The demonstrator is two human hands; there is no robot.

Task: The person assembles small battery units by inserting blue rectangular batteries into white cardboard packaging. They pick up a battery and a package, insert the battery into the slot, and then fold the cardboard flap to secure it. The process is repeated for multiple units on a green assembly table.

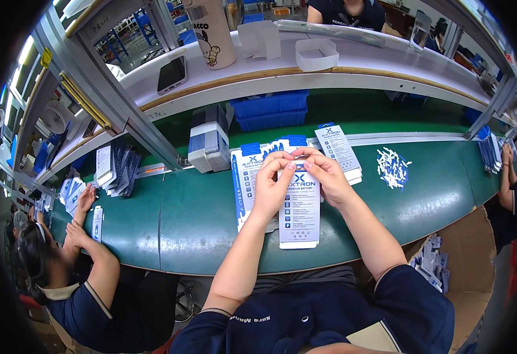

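Observation:
A flat white-and-blue battery box [300,215] stands out in front of me, its printed face toward me. My left hand [273,180] pinches its top edge from the left, thumb on the face. From the other side my right hand [328,177] grips the same top edge, the two sets of fingertips nearly meeting. What the fingertips do behind the edge is hidden. Just behind and left lie more such boxes [245,180], partly covered by my left hand. Another stack of boxes [339,147] rests beyond my right hand.
A heap of small white and blue pieces [393,167] lies on the green table [199,227]. Farther back are a banded stack of flat packs [209,141] and a blue bin [269,110] under the shelf [388,76]. A cardboard carton [471,283] stands right; a co-worker [76,283] sits left.

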